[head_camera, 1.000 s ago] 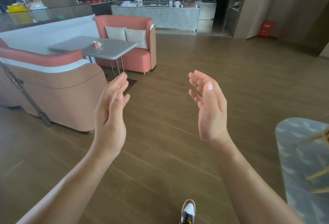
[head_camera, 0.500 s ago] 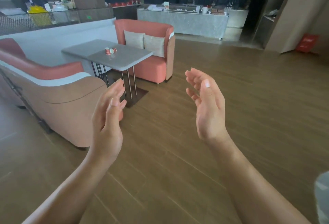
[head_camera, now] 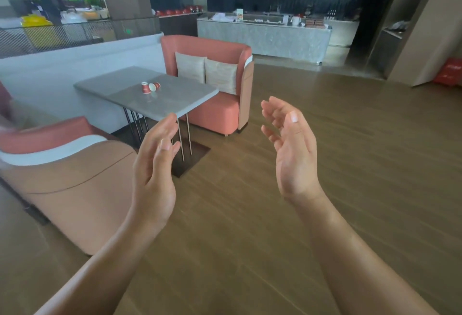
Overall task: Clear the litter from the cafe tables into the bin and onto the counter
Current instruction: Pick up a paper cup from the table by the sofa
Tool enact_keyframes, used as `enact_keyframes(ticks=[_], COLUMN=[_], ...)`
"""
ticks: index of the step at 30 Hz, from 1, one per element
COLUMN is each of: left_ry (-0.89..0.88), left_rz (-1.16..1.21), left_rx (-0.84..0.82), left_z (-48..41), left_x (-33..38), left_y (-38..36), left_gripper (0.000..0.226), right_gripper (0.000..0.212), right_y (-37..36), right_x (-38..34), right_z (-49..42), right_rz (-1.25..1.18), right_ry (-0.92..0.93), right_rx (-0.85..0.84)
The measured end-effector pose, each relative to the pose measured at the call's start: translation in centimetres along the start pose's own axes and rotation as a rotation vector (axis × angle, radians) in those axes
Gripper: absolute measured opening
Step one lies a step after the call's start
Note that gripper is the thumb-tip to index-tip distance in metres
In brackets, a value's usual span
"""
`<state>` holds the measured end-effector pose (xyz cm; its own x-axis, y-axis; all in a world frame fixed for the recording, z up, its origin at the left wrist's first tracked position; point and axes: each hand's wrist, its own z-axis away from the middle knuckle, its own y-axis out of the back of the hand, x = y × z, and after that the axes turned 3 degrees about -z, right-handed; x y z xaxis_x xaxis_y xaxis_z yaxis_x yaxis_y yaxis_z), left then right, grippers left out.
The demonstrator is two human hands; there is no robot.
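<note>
The job looks barely begun, at the approach stage: the litter is not yet in anyone's grasp. On the grey table [head_camera: 140, 99], toward its far side, sit two small red paper cups, one standing [head_camera: 144, 88] and one tipped on its side [head_camera: 155, 86] right against it. This side of the table, the person's left hand [head_camera: 155, 172] is raised with fingers straight and relaxed, holding nothing, its fingertips overlapping the table's near corner in view though well short of it. To the right of the table the right hand [head_camera: 292, 154] is likewise loose and empty, palm turned inward. I'd judge the next move calls for walking up to the table's open right-hand edge and reaching across for both cups, one per hand; the tipped one may roll if nudged.

The tabletop is smooth grey stone on thin metal legs. Left of the table curves the back of a tan-and-coral sofa [head_camera: 75, 177]; beyond the table stands a matching coral sofa [head_camera: 217, 114] with two pale cushions [head_camera: 191, 67]. Wood-plank flooring [head_camera: 350, 164] spreads to the table's right. Far behind the table runs the grey counter [head_camera: 265, 37], cluttered on top. I can't make out a bin anywhere.
</note>
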<state>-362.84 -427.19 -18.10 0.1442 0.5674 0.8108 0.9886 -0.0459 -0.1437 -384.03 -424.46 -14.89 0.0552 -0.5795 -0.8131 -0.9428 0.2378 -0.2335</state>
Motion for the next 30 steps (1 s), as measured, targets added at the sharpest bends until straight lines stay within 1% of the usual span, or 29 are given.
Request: enact_keyframes(ticks=[6, 9, 13, 16, 18, 22, 25, 30], left_ry=[0.022, 0.032, 0.046, 0.030, 0.012, -0.017, -0.029, -0.033], left_rz=[-0.052, -0.054, -0.076, -0.125, -0.173, -0.280, -0.329, -0.352], left_rx=[0.024, 0.045, 0.101, 0.111, 0.137, 0.235, 0.298, 0.350], left_z=[-10.9, -15.0, -21.6, -26.9, -30.7, -38.7, -43.9, -50.5], left_x=[-6.7, -9.5, -14.7, -19.0, -22.1, -27.4, -30.8, -35.7], left_y=[0.0, -0.2, -1.3, -2.2, -2.8, -3.6, -3.8, -3.7], left_gripper=[0.051, 0.047, 0.052, 0.044, 0.042, 0.041, 0.042, 0.040], right_gripper=[0.045, 0.046, 0.048, 0.054, 0.055, 0.048, 0.038, 0.034], right_y=[-3.0, -4.1, -5.5, -6.1, -6.6, -8.1, -9.6, -11.8], right_x=[7.7, 11.3, 17.6, 22.8, 26.3, 31.7, 34.9, 40.4], right_z=[-11.5, -16.0, -23.1, -29.1, -33.6, -43.6, -50.2, -57.6], right_rz=[-0.040, -0.082, -0.116, -0.122, -0.130, -0.167, -0.196, -0.229], right_ry=[-0.009, -0.024, -0.058, -0.067, -0.064, -0.063, -0.062, -0.099], right_rx=[-0.041, -0.069, -0.089, -0.109, -0.149, -0.223, -0.284, -0.369])
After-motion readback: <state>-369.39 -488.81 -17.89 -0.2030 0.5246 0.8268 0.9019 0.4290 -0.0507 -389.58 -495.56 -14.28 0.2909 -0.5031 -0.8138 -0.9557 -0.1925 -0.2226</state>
